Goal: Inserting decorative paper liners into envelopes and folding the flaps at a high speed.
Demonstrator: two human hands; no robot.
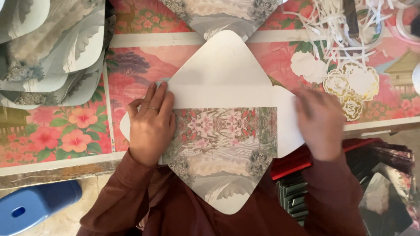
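Note:
An unfolded paper envelope (221,74) lies on the flower-patterned table top (140,65), white inside facing up, its top flap pointing away from me. The bottom flap (223,148) is folded up and shows a printed floral and grey mountain pattern. My left hand (151,124) lies flat on the envelope's left side flap, fingers together, a ring on one finger. My right hand (317,122), blurred, presses on the right side flap. Neither hand grips anything.
A stack of printed envelope blanks (48,48) lies at the top left. Another printed sheet (218,15) sits at the top centre. White paper strips (337,26) and gold-edged flower cut-outs (350,87) lie at the right. A red tray (293,164) and dark packets (376,175) sit lower right; a blue stool (35,203) stands lower left.

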